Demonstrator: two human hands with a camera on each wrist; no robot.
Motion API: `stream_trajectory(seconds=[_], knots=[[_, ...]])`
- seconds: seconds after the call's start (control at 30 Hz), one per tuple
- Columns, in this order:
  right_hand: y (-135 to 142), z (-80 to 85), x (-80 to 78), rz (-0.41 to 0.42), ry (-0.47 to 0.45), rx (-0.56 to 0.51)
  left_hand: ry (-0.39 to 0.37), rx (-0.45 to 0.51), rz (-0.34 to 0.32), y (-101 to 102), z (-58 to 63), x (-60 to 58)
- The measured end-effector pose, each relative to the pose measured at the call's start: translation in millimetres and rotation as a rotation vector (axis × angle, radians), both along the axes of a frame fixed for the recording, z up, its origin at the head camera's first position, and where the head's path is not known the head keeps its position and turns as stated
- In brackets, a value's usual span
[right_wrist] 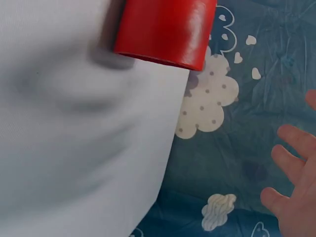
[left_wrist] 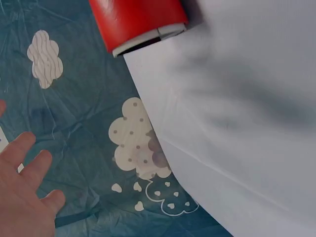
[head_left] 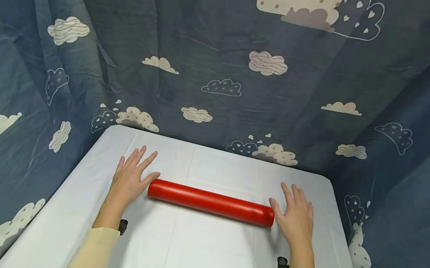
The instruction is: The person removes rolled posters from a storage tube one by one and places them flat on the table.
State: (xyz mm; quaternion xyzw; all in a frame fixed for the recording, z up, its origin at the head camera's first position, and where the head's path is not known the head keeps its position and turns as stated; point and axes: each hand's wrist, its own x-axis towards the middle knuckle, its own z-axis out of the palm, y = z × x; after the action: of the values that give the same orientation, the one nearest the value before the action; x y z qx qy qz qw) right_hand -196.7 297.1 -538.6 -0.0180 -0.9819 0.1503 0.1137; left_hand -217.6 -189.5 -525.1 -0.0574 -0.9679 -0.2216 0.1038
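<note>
A long red tube (head_left: 211, 202) lies crosswise on a white-covered table (head_left: 212, 255). At its left end is my left hand (head_left: 128, 183), fingers spread, with the thumb tip right by the tube's edge. My right hand (head_left: 295, 216) mirrors it at the other end, fingers extended and thumb close to the rim. In the left wrist view the tube's end (left_wrist: 143, 22) looks hollow, with a pale inner edge, and the fingers (left_wrist: 34, 168) stand apart from it. The right wrist view has the red end (right_wrist: 165, 34) at the top and spread fingers (right_wrist: 291, 163) at the right.
Dark blue cloth (head_left: 220, 102) printed with clouds hangs behind the table and along both sides. The table's far edge (head_left: 213, 147) meets this cloth. A small black band piece (head_left: 123, 227) shows at the left wrist, another black piece (head_left: 282, 265) at the right.
</note>
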Motion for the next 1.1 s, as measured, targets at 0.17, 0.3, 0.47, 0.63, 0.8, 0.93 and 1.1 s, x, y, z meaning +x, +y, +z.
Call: stream_trajectory(seconds=[0.17,0.3,0.47,0.63,0.8,0.93,1.1], knots=[[-7,-4.0,1.0,-0.002,-0.026,-0.011,-0.025,0.000,-0.016,6,-1.9,0.9],[-11,-7.7,1.4,0.008,-0.054,-0.020,-0.031,0.004,-0.030,10,-3.9,1.5],[-15,-13.2,2.2,0.026,-0.063,-0.030,-0.021,0.004,-0.050,12,-8.2,1.3],[-18,-16.5,2.3,0.040,-0.077,-0.028,-0.017,-0.006,-0.072,17,-13.6,-0.1],[-20,-22.7,3.6,0.061,-0.084,-0.066,-0.055,-0.023,-0.088,22,-18.4,-0.3],[-21,-27.3,5.6,0.087,-0.089,-0.099,-0.077,-0.045,-0.104,25,-24.0,0.0],[-24,-31.8,8.9,0.098,-0.124,-0.128,-0.075,-0.067,-0.127,27,-31.6,1.6]])
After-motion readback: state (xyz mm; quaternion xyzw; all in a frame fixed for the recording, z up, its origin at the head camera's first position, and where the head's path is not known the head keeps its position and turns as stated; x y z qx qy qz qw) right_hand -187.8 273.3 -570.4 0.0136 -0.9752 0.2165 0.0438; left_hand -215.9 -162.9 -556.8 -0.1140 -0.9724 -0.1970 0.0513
